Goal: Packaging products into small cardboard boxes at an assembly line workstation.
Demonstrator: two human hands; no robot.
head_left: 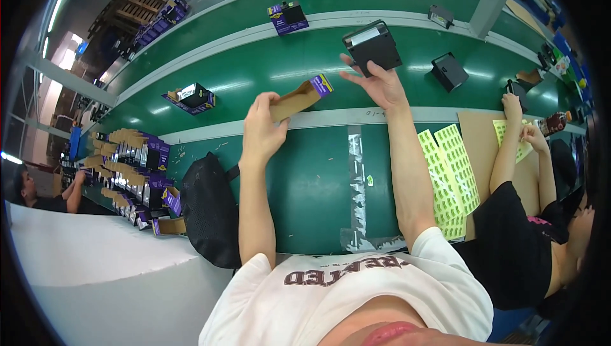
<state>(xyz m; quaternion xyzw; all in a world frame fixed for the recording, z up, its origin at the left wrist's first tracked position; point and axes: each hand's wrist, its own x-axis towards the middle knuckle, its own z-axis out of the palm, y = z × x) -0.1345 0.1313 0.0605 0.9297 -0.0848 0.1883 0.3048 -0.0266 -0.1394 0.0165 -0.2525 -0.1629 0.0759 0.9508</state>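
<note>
My left hand (263, 131) grips a small cardboard box (296, 100) by its near left end. The box is brown inside, with a purple and yellow flap at its far right end, and nothing shows inside it. Raised over the green belt, my right hand (384, 86) holds a black box-shaped device (375, 50) with a silvery strip along one edge. Its thumb lies against the device's near side, while some fingers stretch out to the left. A gap separates the device from the cardboard box.
Stacked purple boxes (137, 174) stand at the left beside a black bag (209, 212). Sheets of yellow-green labels (453, 171) lie right of my right forearm. Boxed and loose black devices (449, 71) sit along the belt. A co-worker's hand (511, 105) is at the right.
</note>
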